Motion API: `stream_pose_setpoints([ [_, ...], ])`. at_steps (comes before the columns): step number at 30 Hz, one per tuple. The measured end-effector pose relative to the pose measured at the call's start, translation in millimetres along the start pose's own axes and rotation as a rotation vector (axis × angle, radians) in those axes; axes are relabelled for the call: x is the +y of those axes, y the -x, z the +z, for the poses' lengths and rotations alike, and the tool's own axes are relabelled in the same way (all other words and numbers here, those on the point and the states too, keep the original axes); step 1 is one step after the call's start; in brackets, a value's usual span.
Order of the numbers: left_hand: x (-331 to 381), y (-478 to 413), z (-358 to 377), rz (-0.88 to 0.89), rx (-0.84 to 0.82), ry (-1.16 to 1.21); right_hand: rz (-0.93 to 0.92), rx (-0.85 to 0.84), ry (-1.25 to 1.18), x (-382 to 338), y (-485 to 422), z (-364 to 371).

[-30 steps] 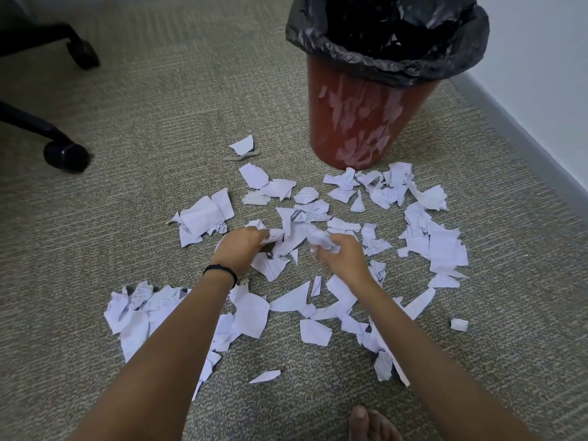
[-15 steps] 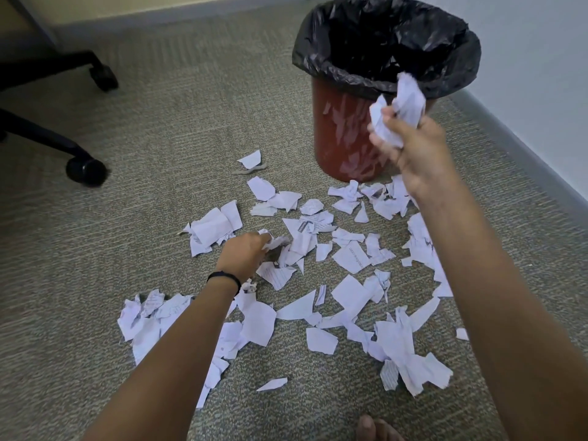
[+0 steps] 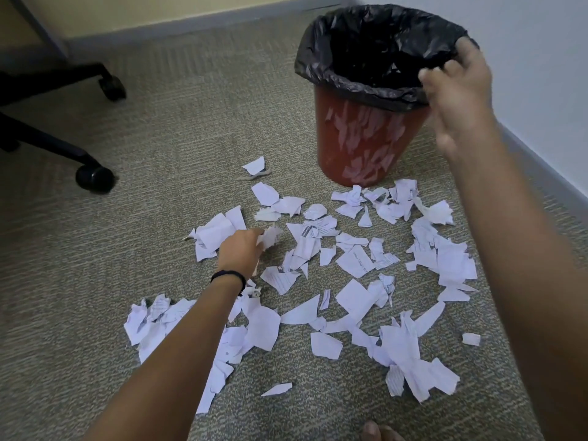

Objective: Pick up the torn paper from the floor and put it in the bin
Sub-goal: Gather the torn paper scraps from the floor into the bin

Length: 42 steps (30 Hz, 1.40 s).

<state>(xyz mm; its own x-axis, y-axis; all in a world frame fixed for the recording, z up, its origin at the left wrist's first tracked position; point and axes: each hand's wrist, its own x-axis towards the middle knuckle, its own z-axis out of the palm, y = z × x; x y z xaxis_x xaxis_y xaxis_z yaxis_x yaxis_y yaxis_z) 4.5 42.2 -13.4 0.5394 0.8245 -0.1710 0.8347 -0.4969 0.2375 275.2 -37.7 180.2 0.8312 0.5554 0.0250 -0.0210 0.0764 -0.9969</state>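
Paper (image 3: 353,261) is lying all over the carpet (image 3: 191,138), from seven round to three o'clock, so most of the job is waiting. The bin (image 3: 366,138) is standing at one o'clock. My right hand (image 3: 455,97) is hanging at its rim, fingers loosely spread, blurred, holding nothing I can see. My left hand (image 3: 241,249) is curling round a scrap (image 3: 270,237) at nine o'clock of the pile.

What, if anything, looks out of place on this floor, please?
Torn white paper scraps lie scattered over the beige carpet in front of the red plastic bin with a black liner, not inside it. The left hand grips one; the right hand hovers empty by the rim.
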Motion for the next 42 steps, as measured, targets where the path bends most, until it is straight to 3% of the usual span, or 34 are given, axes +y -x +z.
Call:
stream_pose_setpoints([
  [4, 17.2, -8.6, -7.5, -0.161, 0.005, 0.314, -0.053, 0.072, 0.213, 78.1, 59.3, -21.9],
  [6, 27.6, -13.8, -9.8, -0.169, -0.021, 0.521, 0.052, -0.128, 0.591, 136.7, 84.4, -36.9],
  [8, 37.5, -18.6, -10.4, -0.131, -0.071, 0.658, 0.282, -0.416, 0.916, 189.4, 107.2, -55.6],
  [11, 56.6, -28.3, -15.4, -0.158, -0.141, 0.914, 0.478, -0.656, 1.056, 228.9, 133.8, -74.2],
  [14, 84.3, -35.9, -29.8, -0.124, -0.19, 1.144, 0.44, -0.754, 1.229, 238.2, 147.9, -77.2],
  [18, 113.8, -44.1, -52.2, -0.064, -0.252, 1.302, 0.334, -0.714, 1.536, 237.4, 154.5, -65.1],
  [27, 173.3, -72.0, -142.4, 0.337, -0.263, 1.565, 0.32, -0.726, 1.56, 232.3, 156.4, -63.5],
  [33, 219.7, -91.1, -172.0, -0.068, -0.214, 1.787, 0.323, -0.698, 1.55, 238.4, 157.7, -63.5],
  [39, 232.2, -111.1, -190.7, -0.189, -0.25, 2.016, 0.327, -0.686, 1.527, 244.4, 158.5, -66.0],
  [42, 236.8, -98.8, -191.1, -0.132, -0.199, 1.926, 0.318, -0.687, 1.535, 245.8, 159.5, -67.1],
])
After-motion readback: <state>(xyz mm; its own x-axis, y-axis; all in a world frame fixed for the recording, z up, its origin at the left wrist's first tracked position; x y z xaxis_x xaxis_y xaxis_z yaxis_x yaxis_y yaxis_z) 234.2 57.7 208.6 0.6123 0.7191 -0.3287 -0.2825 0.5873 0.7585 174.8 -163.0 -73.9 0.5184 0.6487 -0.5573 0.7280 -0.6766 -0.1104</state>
